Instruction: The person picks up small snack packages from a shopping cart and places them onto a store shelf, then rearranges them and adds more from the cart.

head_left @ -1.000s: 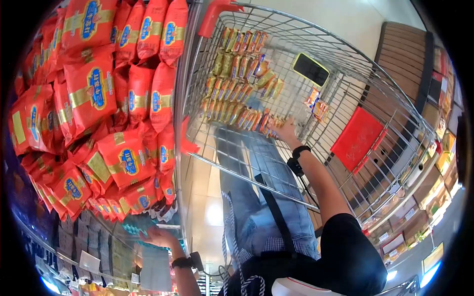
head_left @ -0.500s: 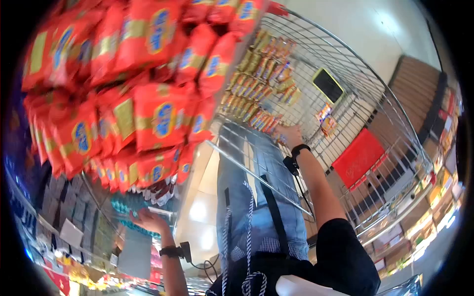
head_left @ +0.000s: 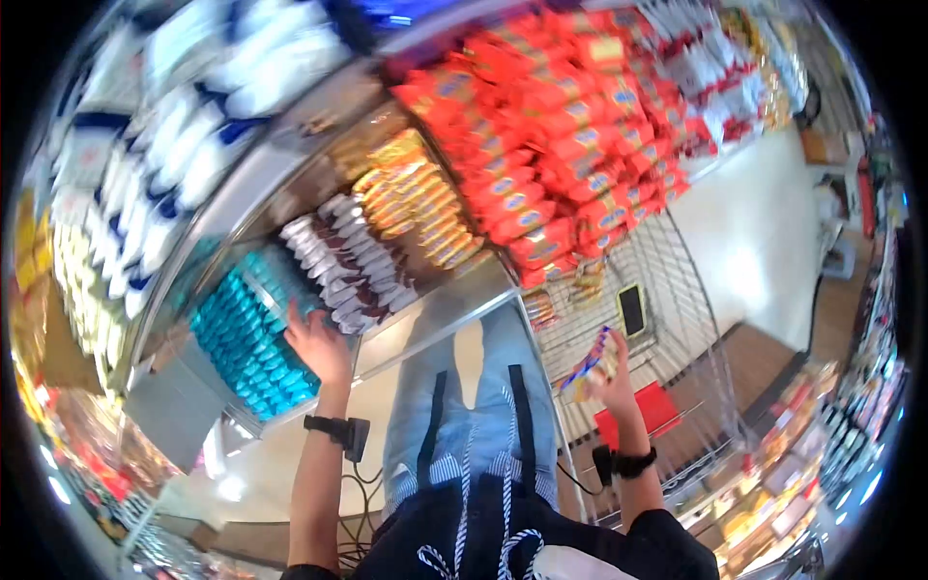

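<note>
My right hand (head_left: 611,379) grips a few small snack packets (head_left: 586,365) in blue, red and yellow wrappers, held over the wire shopping cart (head_left: 698,340). My left hand (head_left: 319,346) reaches to the shelf bin with its fingers apart, at the edge between the stacked teal packets (head_left: 246,333) and the white-and-brown packets (head_left: 340,261). Nothing shows in that palm. Yellow-orange packets (head_left: 416,198) lie in rows beyond. Inside the cart, several packets (head_left: 585,283) sit partly hidden by the shelf's corner.
Red snack bags (head_left: 551,145) are piled high on the shelf, right of the bin. White-and-blue bags (head_left: 184,126) fill the left side. On the cart are a black panel with a yellow frame (head_left: 631,309) and a red panel (head_left: 650,411). The shelf's metal front edge (head_left: 435,314) crosses before my legs.
My view has swung left toward the shelf bins. My right hand has come up from the packets in the cart, now holding some. My left hand has moved onto the bin's edge.
</note>
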`<state>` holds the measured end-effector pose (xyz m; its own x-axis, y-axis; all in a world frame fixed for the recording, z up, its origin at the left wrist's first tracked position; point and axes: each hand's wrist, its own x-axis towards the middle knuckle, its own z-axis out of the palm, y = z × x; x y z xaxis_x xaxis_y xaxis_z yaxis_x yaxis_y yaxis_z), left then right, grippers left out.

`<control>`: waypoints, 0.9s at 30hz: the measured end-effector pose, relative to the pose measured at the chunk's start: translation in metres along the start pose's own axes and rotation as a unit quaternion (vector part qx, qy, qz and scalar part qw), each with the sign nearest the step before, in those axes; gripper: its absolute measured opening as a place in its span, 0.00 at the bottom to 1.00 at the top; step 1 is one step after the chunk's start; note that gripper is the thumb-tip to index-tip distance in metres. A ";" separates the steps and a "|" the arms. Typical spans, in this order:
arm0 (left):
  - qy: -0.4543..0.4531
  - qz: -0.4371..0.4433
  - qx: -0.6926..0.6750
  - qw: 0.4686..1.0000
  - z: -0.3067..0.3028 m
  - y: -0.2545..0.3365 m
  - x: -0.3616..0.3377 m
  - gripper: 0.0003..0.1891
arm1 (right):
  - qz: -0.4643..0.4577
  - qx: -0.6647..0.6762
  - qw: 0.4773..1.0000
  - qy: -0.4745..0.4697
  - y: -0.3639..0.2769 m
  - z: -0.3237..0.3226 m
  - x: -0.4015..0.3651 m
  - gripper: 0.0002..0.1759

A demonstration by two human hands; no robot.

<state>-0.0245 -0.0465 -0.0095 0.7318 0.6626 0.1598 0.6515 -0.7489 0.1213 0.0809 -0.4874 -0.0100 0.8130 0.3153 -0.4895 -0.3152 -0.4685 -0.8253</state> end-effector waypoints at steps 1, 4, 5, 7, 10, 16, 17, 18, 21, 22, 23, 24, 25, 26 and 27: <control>0.009 0.010 -0.016 1.000 0.001 -0.004 0.000 0.14 | 0.097 0.216 0.966 -0.099 -0.089 0.016 -0.004 0.56; 0.003 0.000 -0.075 0.997 -0.001 -0.010 -0.001 0.15 | -0.154 0.021 0.951 -0.266 -0.218 0.068 0.005 0.60; 0.003 0.001 -0.078 0.997 0.004 -0.013 -0.003 0.16 | -0.257 -0.082 0.920 -0.283 -0.233 0.094 0.018 0.60; 0.002 -0.012 -0.104 0.995 0.003 -0.017 -0.004 0.17 | -0.347 -0.252 0.854 -0.293 -0.260 0.147 0.045 0.60; 0.008 -0.029 -0.136 0.990 0.006 -0.018 -0.007 0.14 | -0.368 -0.396 0.794 -0.276 -0.266 0.213 0.094 0.61; 0.016 -0.016 -0.157 0.987 -0.001 -0.019 -0.002 0.18 | -0.331 -0.537 0.676 -0.381 -0.198 0.256 0.169 0.64; -0.017 -0.031 -0.144 0.989 -0.004 -0.018 -0.001 0.13 | -0.339 -0.548 0.668 -0.373 -0.197 0.258 0.172 0.64; -0.023 -0.035 -0.150 0.988 -0.003 -0.019 -0.002 0.13 | -0.347 -0.559 0.659 -0.364 -0.195 0.260 0.176 0.64; -0.036 -0.043 -0.162 0.985 -0.001 -0.018 -0.005 0.14 | -0.309 -0.546 0.686 -0.367 -0.190 0.266 0.180 0.63; -0.036 -0.044 -0.163 0.985 0.000 -0.018 -0.005 0.15 | -0.310 -0.530 0.701 -0.363 -0.189 0.268 0.181 0.63; -0.035 -0.044 -0.163 0.985 0.000 -0.019 -0.003 0.15 | -0.309 -0.536 0.694 -0.368 -0.190 0.269 0.183 0.63; -0.033 -0.045 -0.160 0.986 0.001 -0.019 -0.003 0.16 | -0.308 -0.541 0.687 -0.373 -0.191 0.270 0.184 0.62; -0.031 -0.042 -0.156 0.986 0.002 -0.019 -0.004 0.17 | -0.305 -0.546 0.683 -0.377 -0.190 0.269 0.183 0.62; -0.029 -0.039 -0.153 0.987 0.002 -0.019 -0.004 0.18 | -0.311 -0.546 0.681 -0.375 -0.187 0.265 0.185 0.62; -0.031 -0.036 -0.155 0.987 0.003 -0.020 -0.003 0.18 | -0.319 -0.547 0.678 -0.374 -0.184 0.261 0.190 0.62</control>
<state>-0.0388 -0.0337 -0.0150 0.7028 0.7068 0.0806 0.6172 -0.6622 0.4249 0.1655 -0.1263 -0.0248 0.0086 0.8804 -0.4741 0.8681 -0.2419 -0.4335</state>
